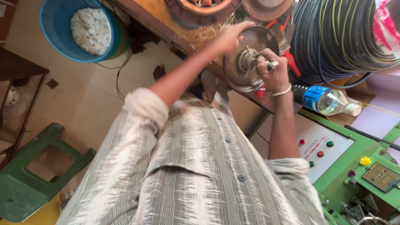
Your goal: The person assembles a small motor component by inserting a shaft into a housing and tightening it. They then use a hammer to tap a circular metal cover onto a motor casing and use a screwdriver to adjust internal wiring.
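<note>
A round grey metal motor housing [243,68] stands on edge at the rim of a wooden workbench [166,18]. My left hand [231,36] grips its upper rim and steadies it. At the hub, my right hand [273,71] is closed around a short metal tool or shaft [254,58] that sticks out of the housing's centre. A pale band circles my right wrist. My striped shirt fills the lower middle of the view.
A blue bucket [56,37] of white discs stands on the floor at upper left. A green plastic stool [37,171] lies lower left. Coiled black cable [337,37], a plastic bottle [329,100] and a green machine panel with buttons [333,158] are at right.
</note>
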